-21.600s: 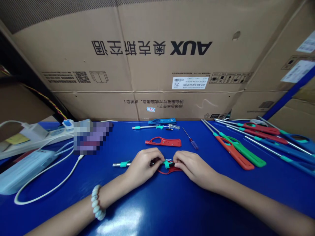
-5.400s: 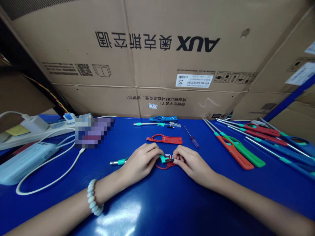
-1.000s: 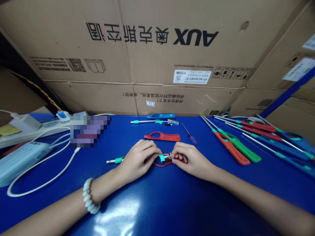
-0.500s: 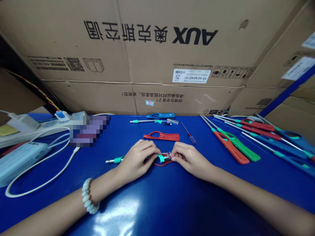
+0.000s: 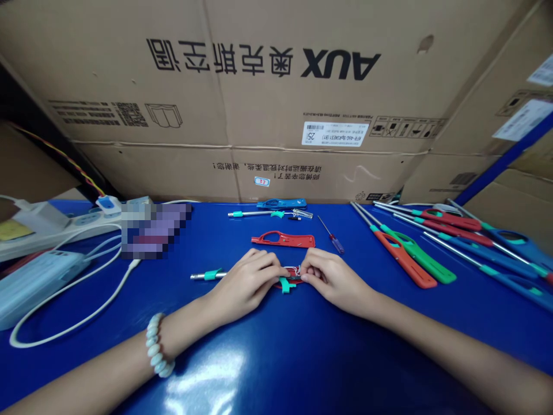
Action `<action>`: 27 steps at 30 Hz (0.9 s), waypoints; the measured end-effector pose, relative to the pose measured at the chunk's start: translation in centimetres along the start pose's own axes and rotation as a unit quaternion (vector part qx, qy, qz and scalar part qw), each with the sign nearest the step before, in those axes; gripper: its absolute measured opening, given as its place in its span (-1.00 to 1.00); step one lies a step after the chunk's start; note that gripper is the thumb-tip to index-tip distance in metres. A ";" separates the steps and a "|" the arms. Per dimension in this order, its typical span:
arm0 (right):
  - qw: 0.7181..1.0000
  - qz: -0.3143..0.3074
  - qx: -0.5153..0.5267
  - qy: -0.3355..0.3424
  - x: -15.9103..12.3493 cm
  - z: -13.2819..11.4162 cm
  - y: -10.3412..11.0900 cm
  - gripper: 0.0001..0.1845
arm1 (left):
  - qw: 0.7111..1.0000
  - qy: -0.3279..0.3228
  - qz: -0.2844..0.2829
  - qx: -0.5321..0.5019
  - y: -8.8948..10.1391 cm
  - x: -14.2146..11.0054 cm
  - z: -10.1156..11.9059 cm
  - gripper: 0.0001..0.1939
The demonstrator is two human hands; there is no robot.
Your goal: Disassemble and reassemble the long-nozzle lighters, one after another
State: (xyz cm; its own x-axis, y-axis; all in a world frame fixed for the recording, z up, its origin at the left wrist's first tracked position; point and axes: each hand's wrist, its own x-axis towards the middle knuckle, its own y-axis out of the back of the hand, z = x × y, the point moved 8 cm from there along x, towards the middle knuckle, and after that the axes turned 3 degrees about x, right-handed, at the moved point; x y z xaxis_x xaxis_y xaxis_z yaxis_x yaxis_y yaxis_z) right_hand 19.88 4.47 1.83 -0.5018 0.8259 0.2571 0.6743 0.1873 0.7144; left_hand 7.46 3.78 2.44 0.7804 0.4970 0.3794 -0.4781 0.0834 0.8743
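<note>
A partly open long-nosed gas lighter (image 5: 283,286) lies between my hands, with a red handle half, a teal trigger (image 5: 286,285), thin wires and a dark inner part showing. My left hand (image 5: 253,282) is closed, its fingertips pressed on the inner parts beside the trigger. The lighter's metal tube (image 5: 197,276), with a teal collar, sticks out left from beneath that hand. At the handle's right end, my right hand (image 5: 332,281) pinches the inner parts; its fingertips hide what exactly they hold. Just beyond lies the other red handle half (image 5: 285,239).
A second dismantled lighter (image 5: 259,214) and a blue handle half (image 5: 281,204) lie farther back, left of a screwdriver (image 5: 332,235). Several whole lighters (image 5: 404,253) spread across the right. Cables, a power strip (image 5: 88,219) and a pale blue box (image 5: 41,288) occupy the left. Cardboard (image 5: 259,115) stands behind.
The metal tube has shifted slightly right and turned, its teal collar now facing up. The teal trigger has swung down toward me. My right hand has barely moved.
</note>
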 end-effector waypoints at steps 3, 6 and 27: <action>1.000 -0.005 -0.002 0.008 0.0 -0.2 0.0 -0.87 | 1.000 0.010 0.021 0.005 0.1 0.0 -0.4 -0.76; 1.000 -0.010 -0.009 0.012 0.0 -0.3 -0.1 -0.88 | 0.999 0.020 0.029 0.017 0.1 -0.1 -0.6 -0.77; 0.999 0.004 0.023 -0.039 0.1 0.6 0.0 -0.85 | 0.995 0.060 0.060 0.059 0.8 0.2 -0.9 -0.78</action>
State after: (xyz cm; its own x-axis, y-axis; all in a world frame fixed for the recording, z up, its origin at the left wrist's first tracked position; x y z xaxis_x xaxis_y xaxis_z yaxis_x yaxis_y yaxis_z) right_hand 20.18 4.85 1.43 -0.4539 0.8659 0.2100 0.7034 0.2035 0.6811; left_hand 6.83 4.70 2.98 0.6638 0.5968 0.4507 -0.5092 -0.0807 0.8569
